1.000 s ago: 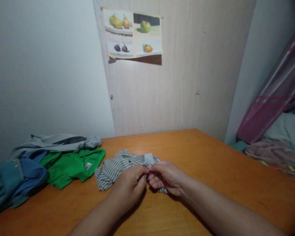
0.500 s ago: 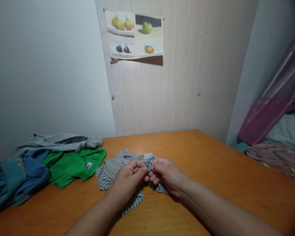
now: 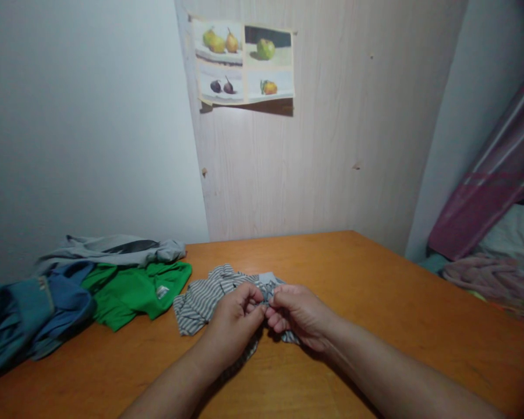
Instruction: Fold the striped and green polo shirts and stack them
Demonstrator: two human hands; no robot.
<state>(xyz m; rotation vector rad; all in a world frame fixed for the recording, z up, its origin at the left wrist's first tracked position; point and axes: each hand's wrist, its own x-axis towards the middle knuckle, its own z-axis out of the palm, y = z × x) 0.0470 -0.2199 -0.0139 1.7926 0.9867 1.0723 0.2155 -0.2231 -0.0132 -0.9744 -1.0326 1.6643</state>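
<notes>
A grey-and-white striped garment (image 3: 198,301) lies crumpled on the orange-brown wooden table (image 3: 358,279), with a pale grey patch near its upper right. Over its right part, my left hand (image 3: 238,317) pinches a gathered bit of the cloth between thumb and fingers. Close beside it, almost touching, my right hand (image 3: 299,311) has thumb and forefinger closed on the same gathered part. The fingertips cover the exact spot they grip. Part of the garment hangs below my hands, largely hidden by my left hand and wrist.
Left of the garment lie a green garment (image 3: 135,291), blue clothing (image 3: 65,302) and a grey garment (image 3: 109,249). Behind the table rises a wall with a fruit picture (image 3: 268,64). Bedding (image 3: 493,279) and a purple curtain-like cloth (image 3: 480,186) are at the right.
The view has shifted slightly, so everything sits a little further right. My left fingers have changed position on the cloth, and less of the lower striped part shows beneath them.
</notes>
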